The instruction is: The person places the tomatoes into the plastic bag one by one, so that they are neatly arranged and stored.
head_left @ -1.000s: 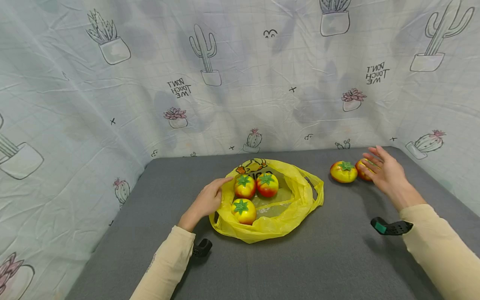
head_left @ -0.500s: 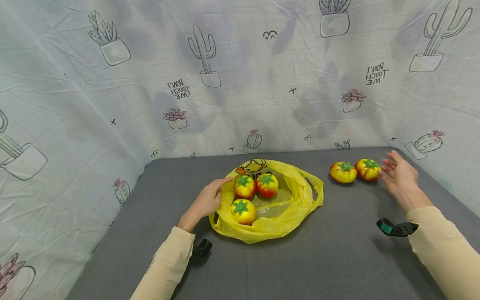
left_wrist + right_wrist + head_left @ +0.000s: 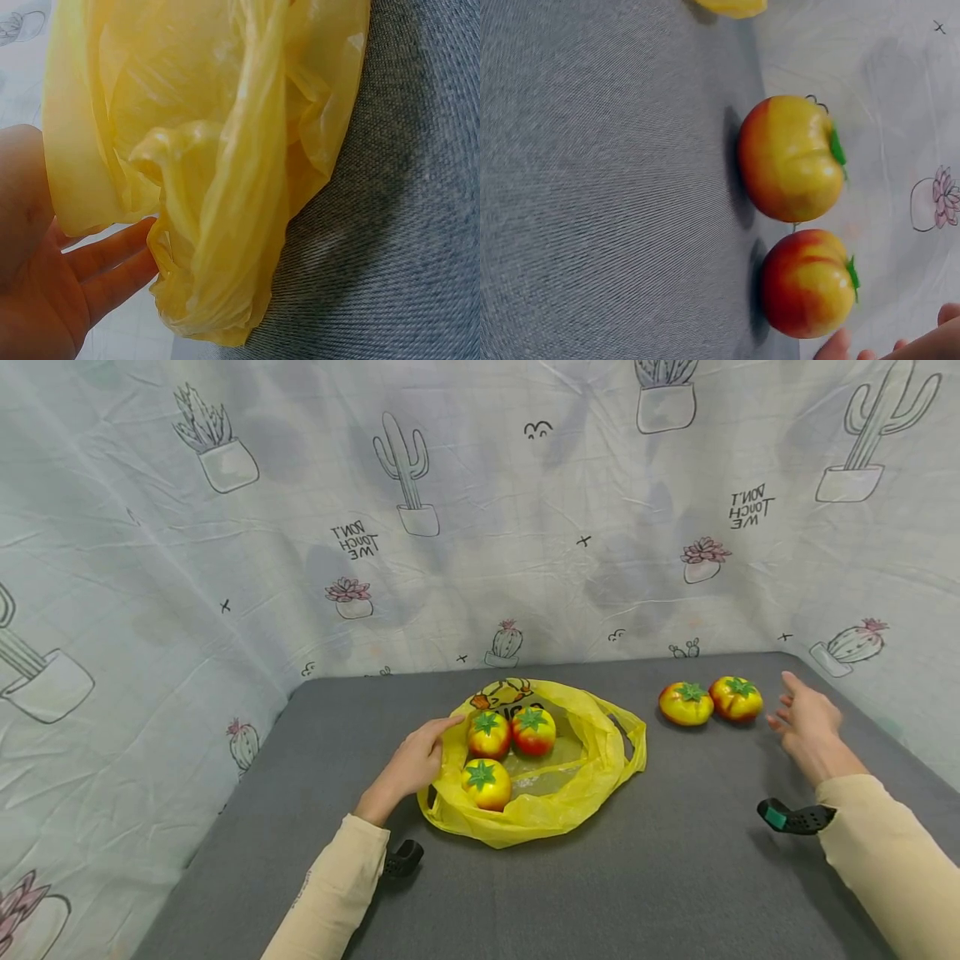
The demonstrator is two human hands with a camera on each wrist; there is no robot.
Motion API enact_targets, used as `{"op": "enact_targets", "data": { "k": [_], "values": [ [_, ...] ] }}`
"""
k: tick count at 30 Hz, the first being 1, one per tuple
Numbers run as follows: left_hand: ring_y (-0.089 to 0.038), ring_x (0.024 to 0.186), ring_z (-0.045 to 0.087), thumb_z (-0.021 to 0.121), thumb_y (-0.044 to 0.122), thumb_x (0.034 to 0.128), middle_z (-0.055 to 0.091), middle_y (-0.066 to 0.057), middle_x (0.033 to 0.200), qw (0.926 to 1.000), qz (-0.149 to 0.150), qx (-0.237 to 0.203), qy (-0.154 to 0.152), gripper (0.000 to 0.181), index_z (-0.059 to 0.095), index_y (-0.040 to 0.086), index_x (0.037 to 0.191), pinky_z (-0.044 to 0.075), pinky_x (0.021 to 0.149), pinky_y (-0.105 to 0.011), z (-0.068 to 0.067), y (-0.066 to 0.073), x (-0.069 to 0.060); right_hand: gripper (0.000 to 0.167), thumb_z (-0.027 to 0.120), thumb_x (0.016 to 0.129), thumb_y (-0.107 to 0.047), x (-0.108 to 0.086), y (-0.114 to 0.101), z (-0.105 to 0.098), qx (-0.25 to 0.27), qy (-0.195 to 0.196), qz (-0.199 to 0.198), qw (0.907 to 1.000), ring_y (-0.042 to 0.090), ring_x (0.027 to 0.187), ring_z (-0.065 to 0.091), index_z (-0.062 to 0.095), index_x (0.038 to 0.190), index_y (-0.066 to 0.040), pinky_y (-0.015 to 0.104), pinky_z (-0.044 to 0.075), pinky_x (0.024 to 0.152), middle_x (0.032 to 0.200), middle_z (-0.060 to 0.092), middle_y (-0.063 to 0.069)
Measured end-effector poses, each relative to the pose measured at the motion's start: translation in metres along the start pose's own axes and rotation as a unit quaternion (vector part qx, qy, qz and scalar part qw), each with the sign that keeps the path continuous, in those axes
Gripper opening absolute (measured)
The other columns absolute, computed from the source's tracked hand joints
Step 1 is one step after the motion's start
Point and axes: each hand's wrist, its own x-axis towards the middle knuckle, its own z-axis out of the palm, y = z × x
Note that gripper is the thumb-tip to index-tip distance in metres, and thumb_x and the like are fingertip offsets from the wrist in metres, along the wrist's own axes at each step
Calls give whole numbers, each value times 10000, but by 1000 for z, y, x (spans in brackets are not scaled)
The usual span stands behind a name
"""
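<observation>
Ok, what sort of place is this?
Probably a makeshift filming corner: a white cactus-print fabric backdrop hangs behind a grey cloth-covered table bearing a yellow plastic bag.

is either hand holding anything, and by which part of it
The left hand holds the yellow bag by its rim, on the side nearest that hand. The right hand holds nothing.
</observation>
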Motion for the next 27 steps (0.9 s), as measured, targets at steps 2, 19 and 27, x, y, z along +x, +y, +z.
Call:
{"op": "enact_targets", "data": {
  "k": [2,19,27],
  "values": [
    [-328,1209,484,372,-86,936,495,-179,1352,10000,2,-7,21,481,503,45,1380,422,909,-462,0,0,-1,628,756,761,-430,4,3,0,-357,-93,6,9993,113,837,393,467,1302,-293,249,481,504,1048,426,-86],
    [-304,1193,492,357,-68,952,484,-162,1369,9999,-129,-42,-47,478,497,64,1390,415,837,-419,1,0,-2,1050,686,766,-529,9,20,11,-1800,-885,-149,9796,284,1413,37,53,1551,-236,271,531,700,1569,-53,121],
    [-312,1227,472,361,-65,956,485,-161,1370,10000,-69,-17,-30,473,491,60,1394,419,851,-424,2,0,-1,1119,716,768,-477,16,22,11,-2081,-1137,-209,9713,276,1424,24,-45,1545,-211,273,533,686,1571,-91,113]
  ]
}}
